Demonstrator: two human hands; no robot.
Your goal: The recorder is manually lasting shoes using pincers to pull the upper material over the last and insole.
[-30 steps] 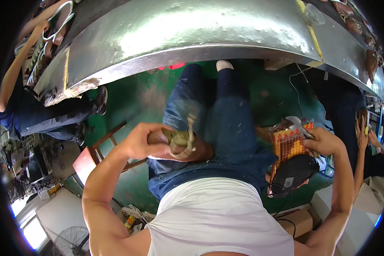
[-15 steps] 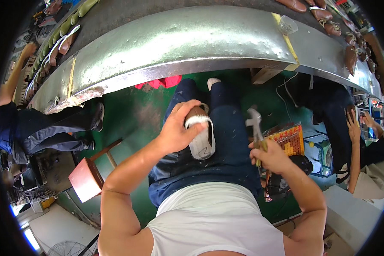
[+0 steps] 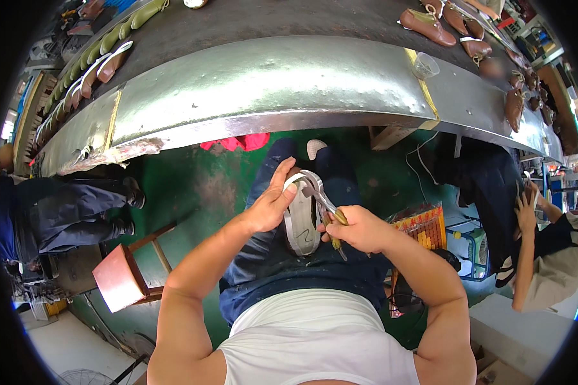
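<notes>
A shoe (image 3: pixel 302 230) on its last rests sole up across my thighs, its grey-white underside marked with a dark squiggle. Around its far end my left hand (image 3: pixel 270 206) is closed, thumb on the edge of the sole. My right hand (image 3: pixel 358 231) grips a pair of lasting pliers (image 3: pixel 321 191) by the yellow-green handles. The metal head of the pliers lies at the far end of the shoe, beside my left thumb. Whether the jaws pinch the upper there cannot be made out.
A metal-edged workbench (image 3: pixel 237 83) curves ahead, bearing green shoes (image 3: pixel 149 13), brown shoes (image 3: pixel 427 27) and a plastic cup (image 3: pixel 426 66). A wooden stool (image 3: pixel 119 279) stands left, a beaded mat (image 3: pixel 427 228) right. Co-workers sit on both sides. Red cloth (image 3: pixel 237 142) lies under the bench.
My right hand has swung the pliers leftward from beside my thigh to the far end of the shoe. My left hand keeps its hold. The view has shifted slightly.
</notes>
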